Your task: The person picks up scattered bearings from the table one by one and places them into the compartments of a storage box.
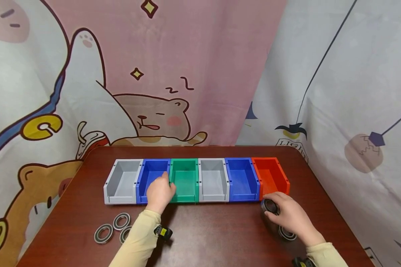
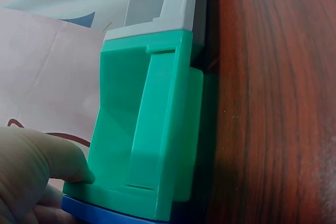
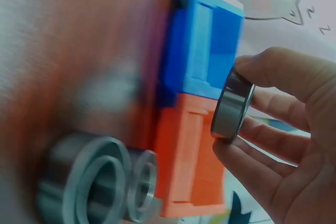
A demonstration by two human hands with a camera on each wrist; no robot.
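Observation:
My left hand [image 1: 160, 191] grips the adjoining side walls of the left blue bin [image 1: 153, 171] and the green bin [image 1: 184, 181]. In the left wrist view its thumb hooks over the green bin's edge, with the other fingers on the blue side. A metal ball bearing [image 3: 231, 106] is pinched between the thumb and fingertips of my right hand [image 1: 292, 215], raised in front of the red bin [image 1: 270, 180]. Below that hand, two more bearings [image 3: 71, 182] show in the right wrist view, one partly behind the other.
Six bins stand joined in a row, including a left grey bin [image 1: 128, 181], a middle grey bin [image 1: 214, 181] and a right blue bin [image 1: 243, 181]. Three bearings [image 1: 116, 222] lie on the brown table [image 1: 217, 237] at left, one partly behind my sleeve. A printed curtain hangs behind.

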